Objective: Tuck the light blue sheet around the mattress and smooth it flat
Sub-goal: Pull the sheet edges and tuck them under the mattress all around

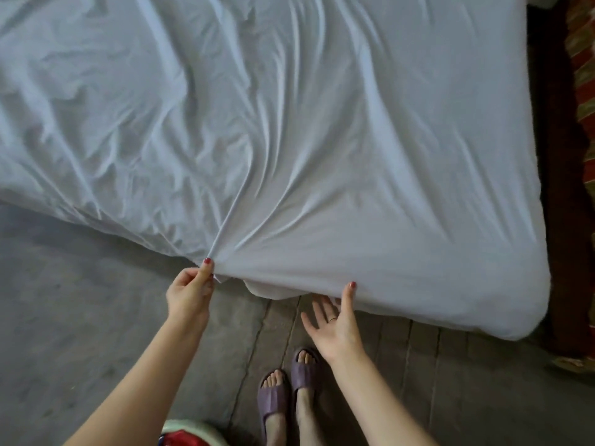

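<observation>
The wrinkled light blue cotton sheet (289,123) is lying spread over the mattress, filling the picture from 9 o'clock round through 12 to 3, its near edge running across the middle towards a rounded corner at 4 o'clock. The left hand (190,292), at about 7 o'clock from centre, is pinching a gather of the sheet's edge between thumb and fingers, and creases are fanning out from that pinch towards 12 and 1 o'clock. The right hand (335,320), at 5 o'clock, is lying palm up with fingers spread, thumb tip touching the sheet's hanging edge, fingers reaching beneath it. Two feet in purple ribbed rubber slippers (286,387) are standing at 6 o'clock on the grey plank floor (450,381)
</observation>
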